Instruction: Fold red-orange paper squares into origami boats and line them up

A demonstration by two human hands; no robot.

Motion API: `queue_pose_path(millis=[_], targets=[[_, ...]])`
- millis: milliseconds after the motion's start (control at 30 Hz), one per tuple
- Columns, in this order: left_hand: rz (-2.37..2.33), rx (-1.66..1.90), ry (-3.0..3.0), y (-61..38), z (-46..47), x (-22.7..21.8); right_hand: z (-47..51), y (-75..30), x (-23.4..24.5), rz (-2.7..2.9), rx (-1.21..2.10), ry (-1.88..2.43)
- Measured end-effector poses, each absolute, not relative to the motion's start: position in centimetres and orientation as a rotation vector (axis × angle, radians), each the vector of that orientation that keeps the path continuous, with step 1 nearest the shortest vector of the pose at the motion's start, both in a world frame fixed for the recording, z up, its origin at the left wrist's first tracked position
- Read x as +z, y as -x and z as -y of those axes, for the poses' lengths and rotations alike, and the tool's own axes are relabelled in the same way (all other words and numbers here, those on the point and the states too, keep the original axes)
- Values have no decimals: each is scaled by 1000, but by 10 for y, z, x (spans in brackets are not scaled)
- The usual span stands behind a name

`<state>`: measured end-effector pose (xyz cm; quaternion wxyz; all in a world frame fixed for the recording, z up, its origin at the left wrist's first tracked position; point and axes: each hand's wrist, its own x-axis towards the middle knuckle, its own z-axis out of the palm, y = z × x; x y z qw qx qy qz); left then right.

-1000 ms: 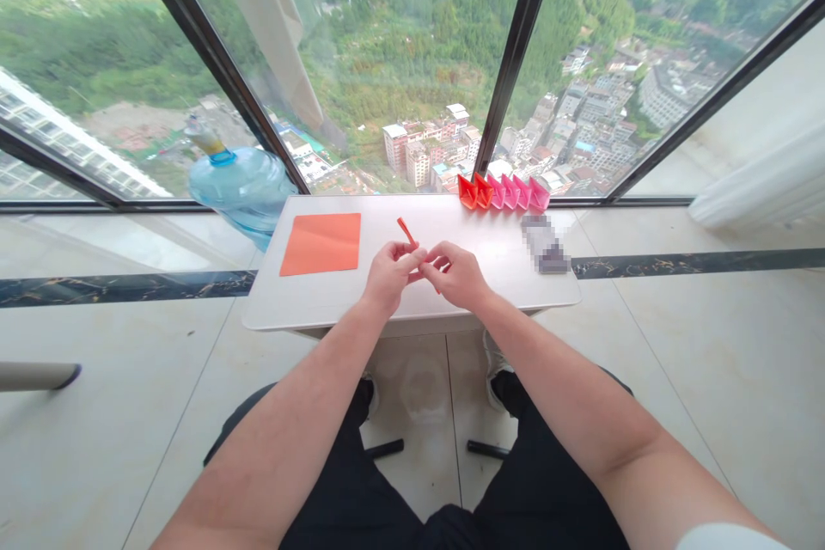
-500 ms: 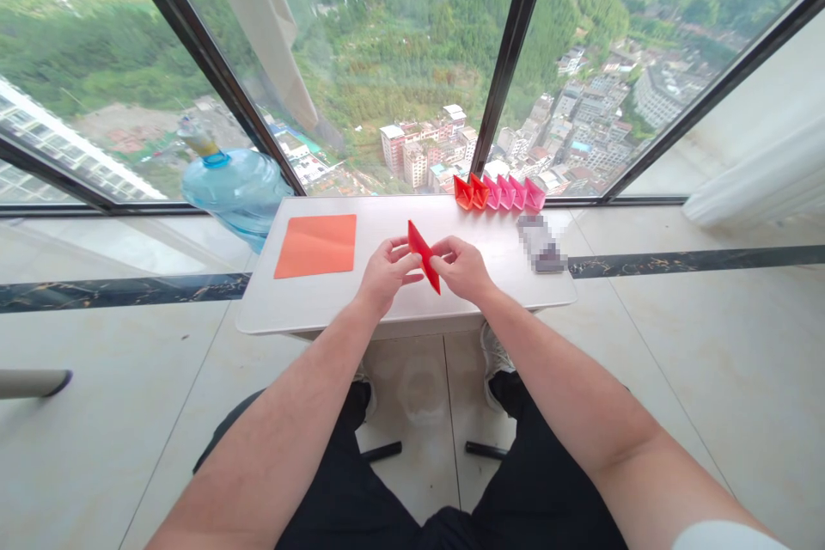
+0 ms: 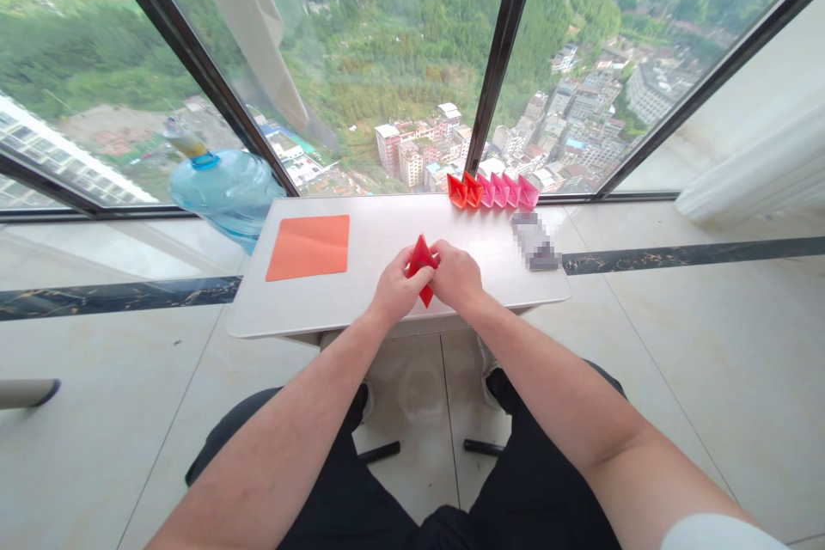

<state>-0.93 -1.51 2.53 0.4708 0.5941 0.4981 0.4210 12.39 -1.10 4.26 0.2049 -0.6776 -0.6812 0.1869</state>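
Between left hand [image 3: 397, 287] and right hand [image 3: 459, 277], gripped by the fingers of both, sits one red folded paper [image 3: 422, 250], now a broad diamond rather than the narrow strip of a second ago, suggesting its opening-out is under way.

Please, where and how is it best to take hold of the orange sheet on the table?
The orange sheet lies flat on the table, so only its thin edges offer a grip. I would probably pinch its near right corner between thumb and finger, coming from the right, the side where the left hand holds the red folded paper.
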Motion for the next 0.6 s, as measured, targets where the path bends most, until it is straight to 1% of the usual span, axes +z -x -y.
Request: queue_pose_path(millis=[367, 467, 600], targets=[[-1422, 1043, -1495, 11, 11, 18, 9, -122, 36, 1940, 576, 1916], [-1404, 1069, -1455, 13, 10, 15, 9, -124, 34, 1941, 617, 1840], [-1314, 1176, -1281, 13, 6, 11, 5, -128, 28, 1834, 701, 1622]])
